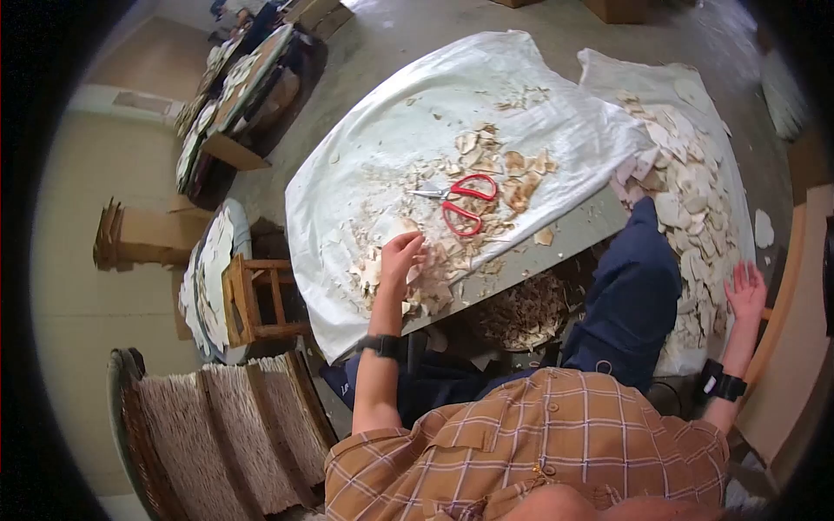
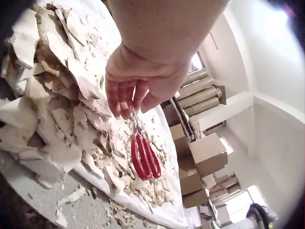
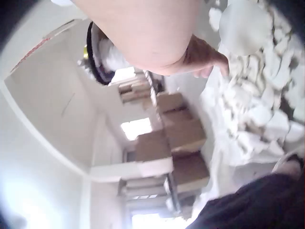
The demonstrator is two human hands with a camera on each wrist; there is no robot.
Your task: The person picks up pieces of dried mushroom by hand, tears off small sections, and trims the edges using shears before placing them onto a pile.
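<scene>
My left hand [image 1: 401, 260] hangs over a heap of thin, pale, brown-edged scraps [image 1: 369, 269], its fingers loosely bent and nothing between them. Beyond it, red-handled scissors [image 1: 469, 204] lie with parted blades among the scraps on a white cloth [image 1: 347, 165]. In the left wrist view the scissors [image 2: 145, 155] overlap the fingertips. Off to the right, my right hand [image 1: 745, 291] spreads its fingers beside a long pile of flat whitish pieces [image 1: 686, 208]. A smooth round whitish piece [image 3: 245, 27] shows past that hand in the right wrist view.
Below the table edge sits a container of brown scraps [image 1: 526, 313]. One loose pale piece [image 1: 764, 229] is right of the pile. A wooden stool [image 1: 261, 300], a rack of stacked pale sheets [image 1: 226, 434] and a cardboard panel [image 1: 799, 339] flank the person. Navy-trousered legs [image 1: 630, 286] border the pile.
</scene>
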